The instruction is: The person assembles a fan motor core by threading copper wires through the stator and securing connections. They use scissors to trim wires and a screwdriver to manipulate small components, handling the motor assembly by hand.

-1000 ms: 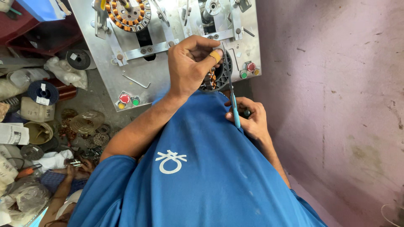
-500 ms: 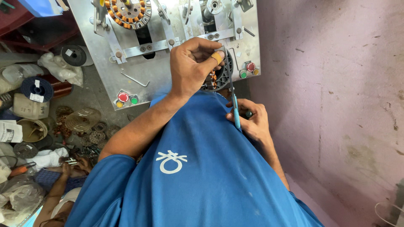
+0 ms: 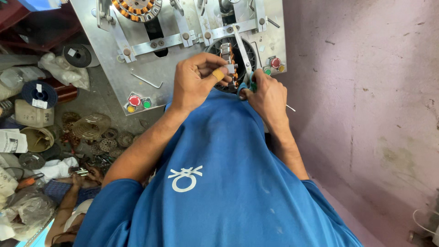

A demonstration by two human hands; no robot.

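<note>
Your left hand [image 3: 197, 80] is curled shut at the stator [image 3: 228, 64], fingertips pinching its copper-wound edge; one finger wears a yellow bandage. Your right hand [image 3: 265, 93], just at 3 o'clock of the left, is closed around a thin tool [image 3: 290, 108]. The stator sits in the metal winding machine [image 3: 119, 73], at 12 o'clock from your chest.

Blue shirt [image 3: 219, 183] with white emblem [image 3: 184, 177]. Silver metal machine plate [image 3: 114, 68]; red, green, yellow buttons [image 3: 139, 102]. Copper-orange windings on dark ring [image 3: 228, 59]. Yellow finger bandage [image 3: 218, 74]. Pinkish-purple wall [image 3: 366, 91].
</note>
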